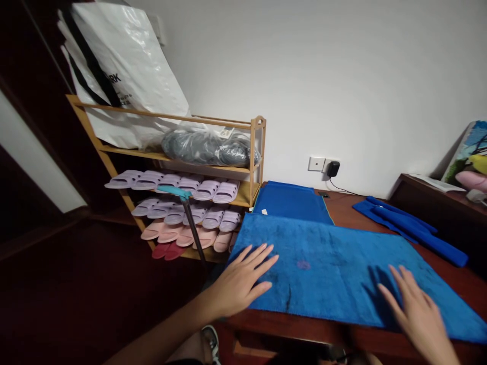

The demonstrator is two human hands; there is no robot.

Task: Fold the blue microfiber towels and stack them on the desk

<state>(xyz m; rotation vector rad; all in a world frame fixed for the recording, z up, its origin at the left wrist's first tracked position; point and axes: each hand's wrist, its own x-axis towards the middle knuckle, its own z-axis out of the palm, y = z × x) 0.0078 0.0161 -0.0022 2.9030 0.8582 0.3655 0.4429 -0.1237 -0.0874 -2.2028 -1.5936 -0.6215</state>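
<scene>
A blue cloth [327, 274] with dark streaks and a small purplish mark lies spread over the front of the wooden table. My left hand [243, 284] rests on its left part, fingers apart and stretched out. Over the cloth's right part is my right hand [413, 304], also with fingers apart; a shadow beside it suggests it is slightly raised. Neither hand holds anything. Behind the spread cloth sits a folded darker blue cloth [289, 200], partly overlapped by it. Another blue cloth [411, 225], narrowly folded, lies at the back right.
Left of the wooden table [342, 203] stands a wooden rack [253, 147] with several slippers [205, 190], a plastic-wrapped grey bundle [205, 144] and a large white bag [125, 61]. A pole with a turquoise top [173, 191] stands before it. A black adapter [334, 169] is plugged into the wall.
</scene>
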